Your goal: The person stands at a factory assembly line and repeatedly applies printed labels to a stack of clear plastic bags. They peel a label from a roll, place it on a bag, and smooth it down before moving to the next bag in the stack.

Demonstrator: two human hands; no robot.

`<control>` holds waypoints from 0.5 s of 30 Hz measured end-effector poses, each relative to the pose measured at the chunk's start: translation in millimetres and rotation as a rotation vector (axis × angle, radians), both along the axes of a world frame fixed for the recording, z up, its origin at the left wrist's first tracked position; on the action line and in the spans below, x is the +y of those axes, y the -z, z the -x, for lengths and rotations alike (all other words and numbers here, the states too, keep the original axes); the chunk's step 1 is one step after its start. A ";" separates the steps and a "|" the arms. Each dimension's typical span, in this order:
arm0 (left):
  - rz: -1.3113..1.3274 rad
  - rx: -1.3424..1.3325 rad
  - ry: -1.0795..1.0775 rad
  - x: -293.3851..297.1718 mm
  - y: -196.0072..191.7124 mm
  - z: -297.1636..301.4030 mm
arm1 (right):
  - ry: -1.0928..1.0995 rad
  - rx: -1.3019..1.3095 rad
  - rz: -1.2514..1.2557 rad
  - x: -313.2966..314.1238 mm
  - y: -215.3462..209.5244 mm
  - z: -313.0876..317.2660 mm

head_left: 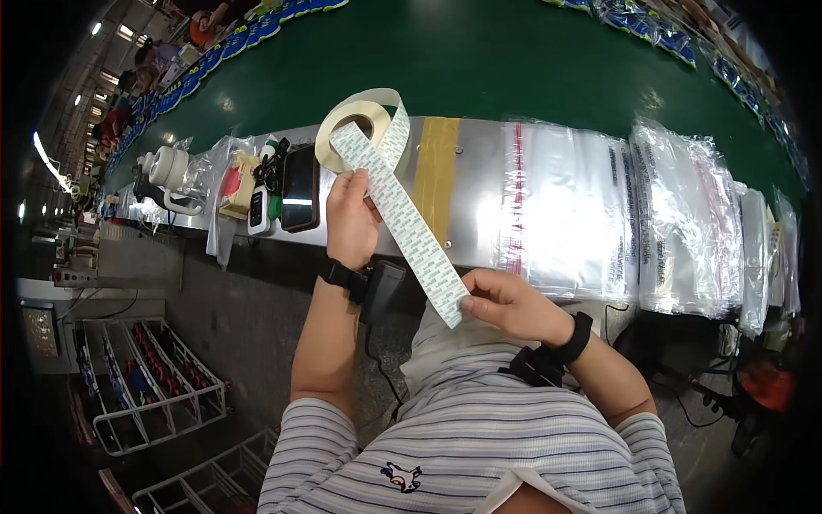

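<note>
A strip of small printed labels (411, 227) stretches at a slant between my two hands. My left hand (352, 214) grips it near its upper end, close to the label roll (324, 137), which lies on the metal ledge. From the roll, a loop of the same pale band curls up and over toward the strip. My right hand (514, 307) pinches the strip's lower end between thumb and fingers, in front of my body. Both wrists carry black straps with small dark devices.
Stacked clear plastic bags (574, 206) cover the ledge's right part, with more bags (685, 223) beyond. Left of the roll lie a dark phone (300, 188), a white handheld device (259, 210) and a tape dispenser (171, 171). A green conveyor belt (488, 60) runs behind; racks (154, 385) stand lower left.
</note>
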State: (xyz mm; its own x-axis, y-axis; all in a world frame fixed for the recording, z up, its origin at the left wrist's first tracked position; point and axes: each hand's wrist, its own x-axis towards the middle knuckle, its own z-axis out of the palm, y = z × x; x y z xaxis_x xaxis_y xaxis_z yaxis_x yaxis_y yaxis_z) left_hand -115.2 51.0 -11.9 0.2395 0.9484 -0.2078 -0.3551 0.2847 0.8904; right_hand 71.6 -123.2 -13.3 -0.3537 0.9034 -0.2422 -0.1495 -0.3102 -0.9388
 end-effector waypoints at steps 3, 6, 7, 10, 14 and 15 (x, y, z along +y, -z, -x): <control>-0.036 -0.004 -0.052 18.1 3.5 2.2 | 0.035 0.004 -0.068 -0.5 8.2 -5.1; -0.097 0.111 -0.098 38.4 5.3 10.3 | 0.063 -0.011 -0.061 3.8 0.9 -7.1; -0.148 0.224 -0.140 39.1 -4.0 3.9 | 0.121 0.023 -0.031 7.7 -3.1 -7.2; -0.737 0.561 -0.312 16.7 -28.4 -22.5 | 0.406 0.082 -0.001 24.5 -5.9 -13.2; -0.811 0.742 0.334 -64.9 -56.5 -31.9 | 0.656 0.206 0.061 47.1 -19.2 -26.8; -0.662 0.669 0.508 -77.8 -54.6 -38.5 | 0.666 0.237 0.064 50.6 -20.7 -26.9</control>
